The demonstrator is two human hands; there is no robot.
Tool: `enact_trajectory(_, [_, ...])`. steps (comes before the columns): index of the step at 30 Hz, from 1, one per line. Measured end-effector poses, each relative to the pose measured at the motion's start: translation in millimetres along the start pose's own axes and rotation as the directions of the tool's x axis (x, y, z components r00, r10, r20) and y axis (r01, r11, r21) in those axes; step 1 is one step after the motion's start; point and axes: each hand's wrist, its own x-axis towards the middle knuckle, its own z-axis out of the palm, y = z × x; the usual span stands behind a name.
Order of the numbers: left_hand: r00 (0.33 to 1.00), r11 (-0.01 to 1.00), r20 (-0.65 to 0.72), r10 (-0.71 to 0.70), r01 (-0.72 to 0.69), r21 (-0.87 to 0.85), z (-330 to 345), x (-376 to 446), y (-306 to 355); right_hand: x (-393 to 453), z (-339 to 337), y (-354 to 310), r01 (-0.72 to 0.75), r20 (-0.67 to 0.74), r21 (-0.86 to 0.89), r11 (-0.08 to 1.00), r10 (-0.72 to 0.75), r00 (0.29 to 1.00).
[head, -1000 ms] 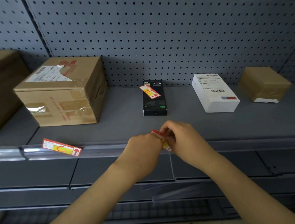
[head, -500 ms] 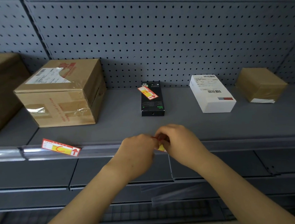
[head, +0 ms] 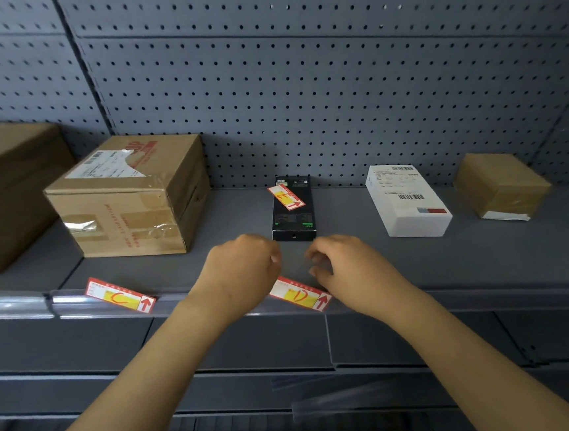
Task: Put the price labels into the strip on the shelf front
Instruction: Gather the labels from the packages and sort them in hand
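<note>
A grey pegboard back wall (head: pixel 334 90) rises behind the grey metal shelf (head: pixel 229 227). Along its front edge runs the clear plastic label strip (head: pixel 194 304). On the shelf stand two brown cartons at the left, the nearer a taped cardboard box (head: pixel 130 198), then a white box (head: pixel 407 201) and a small brown parcel (head: pixel 500 186) to the right, and a black box (head: pixel 293 211) in the middle.

The left hand (head: pixel 243 270) hovers just above the shelf edge, fingers curled under and, as far as shows, holding nothing. The right hand (head: pixel 346 265) hangs beside it, fingers loosely bent and apart, also empty.

Three red-and-yellow price labels show: the C label (head: pixel 119 295) sits tilted in the strip at the left; the D label (head: pixel 298 293) lies in the strip between the two wrists, likewise tilted; the E label (head: pixel 286 198) rests on top of the black box, well back from the strip.

By the look of it, D is placed and both hands are free. The next move would be to reach back for E, pinch it by an edge and slip it behind the strip's lip further right, though C and D may want straightening
</note>
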Motion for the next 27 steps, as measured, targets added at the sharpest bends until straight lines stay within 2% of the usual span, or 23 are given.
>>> enact_trajectory(6, [0.999, 0.997, -0.041, -0.004, 0.007, 0.077, -2, 38, -18, 43, -3, 2, 0.009, -0.048, -0.026, 1.0, -0.01, 0.999])
enact_trajectory(14, [0.999, 0.971, 0.012, 0.034, -0.036, 0.237, 7, 108, -58, 125, 12, 8, -0.138, -0.077, -0.015, 0.99, 0.137, 0.988])
enact_trajectory(22, [0.999, 0.982, 0.005, 0.053, -0.053, 0.181, 22, 142, -72, 178, 26, 21, -0.277, -0.082, 0.038, 0.96, 0.279, 0.957])
enact_trajectory(27, [0.998, 0.992, 0.022, 0.063, -0.065, 0.11, 30, 149, -71, 197, 27, 30, -0.375, 0.057, 0.089, 0.923, 0.371, 0.927])
